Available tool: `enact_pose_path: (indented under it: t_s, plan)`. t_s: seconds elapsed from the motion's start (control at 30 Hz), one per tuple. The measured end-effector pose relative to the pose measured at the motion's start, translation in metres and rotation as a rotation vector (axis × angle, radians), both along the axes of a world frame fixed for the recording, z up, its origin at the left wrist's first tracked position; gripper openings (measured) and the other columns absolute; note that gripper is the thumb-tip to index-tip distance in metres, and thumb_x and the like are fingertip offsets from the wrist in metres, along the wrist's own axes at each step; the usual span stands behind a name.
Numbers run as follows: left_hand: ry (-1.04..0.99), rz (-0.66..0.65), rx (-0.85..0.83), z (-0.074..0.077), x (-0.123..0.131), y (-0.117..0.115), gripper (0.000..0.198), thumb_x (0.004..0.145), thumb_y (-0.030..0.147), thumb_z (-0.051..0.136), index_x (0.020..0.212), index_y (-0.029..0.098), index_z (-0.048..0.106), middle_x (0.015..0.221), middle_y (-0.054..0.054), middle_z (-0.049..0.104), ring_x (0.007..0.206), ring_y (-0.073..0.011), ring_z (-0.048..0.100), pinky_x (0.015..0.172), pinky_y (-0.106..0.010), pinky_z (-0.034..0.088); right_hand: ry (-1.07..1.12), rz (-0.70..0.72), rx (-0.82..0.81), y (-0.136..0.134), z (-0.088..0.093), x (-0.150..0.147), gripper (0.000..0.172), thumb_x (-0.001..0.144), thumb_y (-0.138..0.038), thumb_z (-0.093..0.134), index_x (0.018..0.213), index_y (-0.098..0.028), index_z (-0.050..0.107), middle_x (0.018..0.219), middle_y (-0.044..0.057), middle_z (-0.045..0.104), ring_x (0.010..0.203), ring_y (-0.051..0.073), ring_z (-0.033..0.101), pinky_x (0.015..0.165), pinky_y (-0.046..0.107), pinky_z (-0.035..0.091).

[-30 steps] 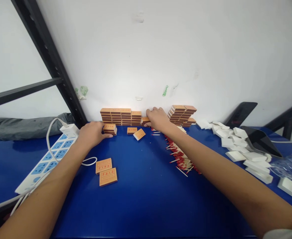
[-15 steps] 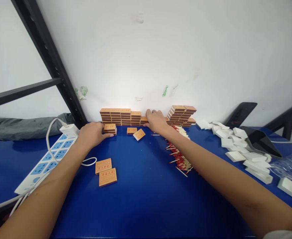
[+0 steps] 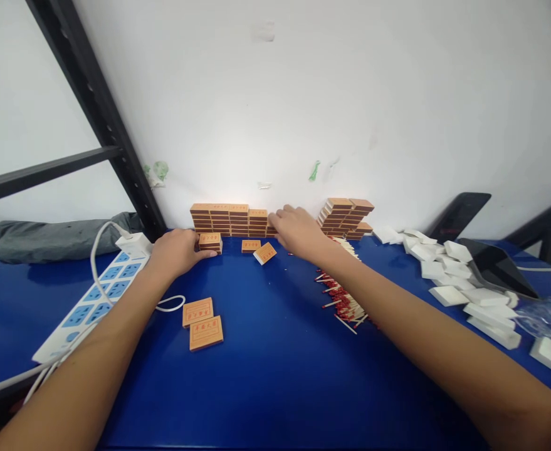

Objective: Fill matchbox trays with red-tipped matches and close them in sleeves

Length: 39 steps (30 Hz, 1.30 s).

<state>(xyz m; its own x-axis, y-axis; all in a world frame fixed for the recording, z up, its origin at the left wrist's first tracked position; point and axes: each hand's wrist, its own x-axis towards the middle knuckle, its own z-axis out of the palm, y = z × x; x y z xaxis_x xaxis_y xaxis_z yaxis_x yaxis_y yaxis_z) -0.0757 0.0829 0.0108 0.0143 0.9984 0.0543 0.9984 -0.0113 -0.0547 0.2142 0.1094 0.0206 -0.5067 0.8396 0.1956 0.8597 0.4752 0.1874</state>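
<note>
My left hand is closed around a short stack of orange-topped matchboxes, its thumb along the front. Against the wall, my right hand bends its fingers over the low middle of a row of stacked matchboxes; they close on a matchbox there, partly hidden by the hand. Between my hands lie a flat matchbox and a tilted one, slightly apart from the row, showing a white side. Two more matchboxes lie nearer me, touching each other.
Loose red-tipped matches are heaped under my right forearm. A taller leaning stack of matchboxes stands right of my hand. White blocks and a black dustpan lie at the right. A power strip with a white cable runs along the left.
My right hand has shifted slightly left along the low part of the row, its fingers now nearer the taller left stack. My left hand stays at its short stack. The view moved slightly.
</note>
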Motion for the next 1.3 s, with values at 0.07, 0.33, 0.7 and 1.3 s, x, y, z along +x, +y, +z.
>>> enact_pose_path:
  t_s: [0.07, 0.33, 0.7, 1.3]
  plan:
    - [-0.003, -0.003, -0.002, 0.0, -0.001, 0.0, 0.054, 0.089, 0.076, 0.062, 0.092, 0.024, 0.078, 0.108, -0.013, 0.082, 0.102, -0.0373, 0.076, 0.077, -0.039, 0.054, 0.021, 0.153, -0.125, -0.008, 0.0, 0.001, 0.035, 0.092, -0.011, 0.066, 0.126, -0.016, 0.065, 0.131, 0.017, 0.072, 0.118, 0.032, 0.064, 0.086, 0.038, 0.046]
    - [-0.003, -0.006, 0.008, -0.001, -0.001, -0.001, 0.05, 0.09, 0.073, 0.065, 0.095, 0.025, 0.079, 0.108, -0.012, 0.082, 0.101, -0.0366, 0.076, 0.076, -0.039, 0.053, -0.015, 0.155, -0.266, -0.01, -0.006, -0.001, 0.025, 0.092, -0.016, 0.067, 0.117, -0.017, 0.07, 0.122, 0.014, 0.077, 0.106, 0.029, 0.07, 0.078, 0.037, 0.047]
    - [-0.006, 0.001, 0.022, -0.003, -0.003, -0.001, 0.048, 0.088, 0.071, 0.07, 0.096, 0.025, 0.08, 0.105, -0.014, 0.082, 0.107, -0.0399, 0.075, 0.083, -0.042, 0.055, 0.035, 0.172, -0.183, 0.008, -0.003, -0.023, 0.022, 0.096, -0.031, 0.07, 0.109, -0.014, 0.074, 0.12, 0.018, 0.076, 0.104, 0.03, 0.071, 0.08, 0.038, 0.048]
    - [0.003, -0.003, 0.037, -0.007, -0.005, 0.002, 0.049, 0.087, 0.072, 0.071, 0.102, 0.026, 0.081, 0.102, -0.013, 0.082, 0.108, -0.0375, 0.075, 0.084, -0.038, 0.054, 0.39, -0.005, -0.285, 0.03, 0.015, 0.039, 0.046, 0.091, -0.041, 0.082, 0.128, -0.017, 0.069, 0.11, 0.012, 0.078, 0.09, 0.025, 0.071, 0.079, 0.035, 0.048]
